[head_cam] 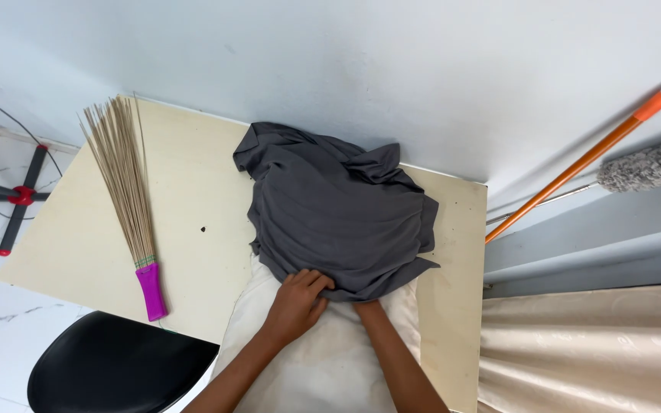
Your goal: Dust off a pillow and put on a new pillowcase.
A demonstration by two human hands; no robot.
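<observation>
A dark grey cloth lies bunched over the far end of a white pillow on a cream table. My left hand grips the grey cloth's near edge, fingers curled into the fabric. My right hand reaches under that same edge; only the wrist shows, the fingers are hidden beneath the cloth. The pillow's near part sticks out bare toward me between my forearms.
A stick broom with a magenta handle lies on the table's left side. A black round stool stands below the table's near edge. An orange mop pole and a grey duster lean at the right wall. Beige curtain hangs at lower right.
</observation>
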